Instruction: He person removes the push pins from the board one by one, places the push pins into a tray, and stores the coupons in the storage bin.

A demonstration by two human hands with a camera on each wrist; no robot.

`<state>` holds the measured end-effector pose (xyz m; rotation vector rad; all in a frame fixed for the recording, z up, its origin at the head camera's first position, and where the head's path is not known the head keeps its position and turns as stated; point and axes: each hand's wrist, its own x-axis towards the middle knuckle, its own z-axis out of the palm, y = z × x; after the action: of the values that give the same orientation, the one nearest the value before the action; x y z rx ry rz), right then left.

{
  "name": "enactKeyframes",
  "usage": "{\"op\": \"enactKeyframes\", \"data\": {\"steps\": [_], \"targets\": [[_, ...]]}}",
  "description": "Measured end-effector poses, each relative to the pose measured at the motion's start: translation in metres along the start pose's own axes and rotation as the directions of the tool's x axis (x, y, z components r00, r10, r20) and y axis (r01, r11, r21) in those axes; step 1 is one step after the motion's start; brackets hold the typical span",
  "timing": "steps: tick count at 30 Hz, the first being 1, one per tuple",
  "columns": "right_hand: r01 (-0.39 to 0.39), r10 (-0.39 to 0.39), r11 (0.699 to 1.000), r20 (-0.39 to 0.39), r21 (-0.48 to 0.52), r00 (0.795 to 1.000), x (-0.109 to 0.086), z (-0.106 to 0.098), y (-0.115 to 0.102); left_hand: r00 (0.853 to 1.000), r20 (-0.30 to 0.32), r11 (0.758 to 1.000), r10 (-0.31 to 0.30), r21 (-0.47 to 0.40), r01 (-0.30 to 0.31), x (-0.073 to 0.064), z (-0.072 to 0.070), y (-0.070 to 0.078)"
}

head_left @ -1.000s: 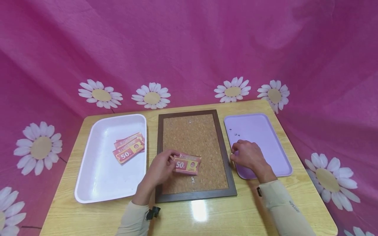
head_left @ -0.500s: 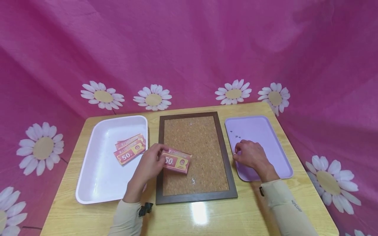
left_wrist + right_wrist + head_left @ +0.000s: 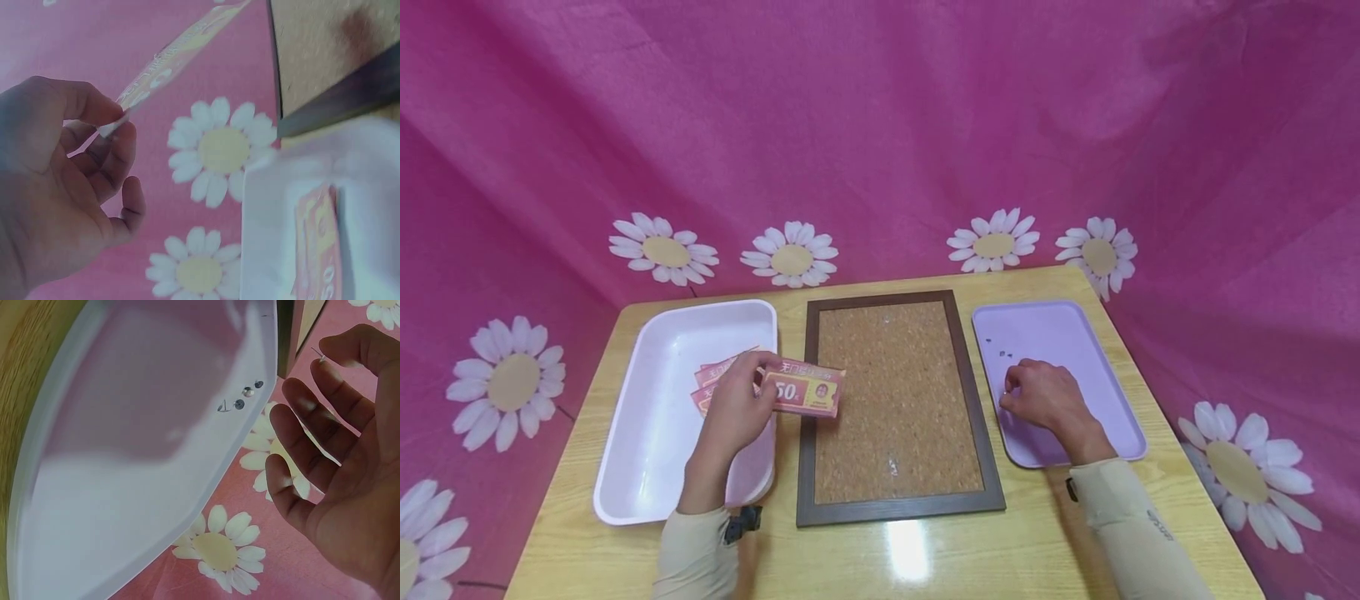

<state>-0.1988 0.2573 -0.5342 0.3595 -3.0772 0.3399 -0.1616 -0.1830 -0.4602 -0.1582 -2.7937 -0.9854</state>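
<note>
My left hand pinches a red-and-yellow coupon marked 50 by its left end, thumb against fingertips. The coupon reaches from over the right edge of the white bin across the left frame of the corkboard. In the left wrist view the coupon is seen nearly edge-on. Over the left side of the purple tray is my right hand. Its thumb and index finger pinch a thumbtack, point showing. Several more thumbtacks lie in the tray.
More coupons lie in the white bin, partly hidden by my left hand. The corkboard's dark wooden frame lies between bin and tray on the wooden table. A pink daisy-print cloth hangs behind.
My left hand has carried the coupon leftward, from over the corkboard to the bin's right edge. The right hand stays over the tray, its pinch kept. The view has tilted slightly up.
</note>
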Motion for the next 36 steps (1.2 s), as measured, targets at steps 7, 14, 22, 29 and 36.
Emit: {"op": "enactKeyframes", "data": {"steps": [7,14,22,29,36], "targets": [[-0.018,0.018,1.000,0.021,-0.001,1.000,0.001,0.001,0.005,0.997,-0.062,0.999,-0.037,0.031,0.039,0.003,-0.011,-0.012],[-0.021,0.021,1.000,0.036,-0.005,0.999,0.005,0.001,0.007,0.996,-0.092,0.997,-0.016,0.075,0.023,0.004,-0.016,-0.021],[-0.012,0.012,1.000,0.027,-0.011,1.000,0.011,0.000,0.010,0.987,-0.160,0.982,0.015,0.187,0.016,0.010,-0.026,-0.032],[-0.011,0.012,1.000,0.033,-0.010,0.999,0.013,0.001,0.012,0.985,-0.169,0.970,0.033,0.242,0.009,0.012,-0.031,-0.039],[-0.028,0.028,1.000,0.056,-0.007,0.998,0.016,0.000,0.011,0.988,-0.155,0.959,0.007,0.282,0.037,0.015,-0.035,-0.044]]}}
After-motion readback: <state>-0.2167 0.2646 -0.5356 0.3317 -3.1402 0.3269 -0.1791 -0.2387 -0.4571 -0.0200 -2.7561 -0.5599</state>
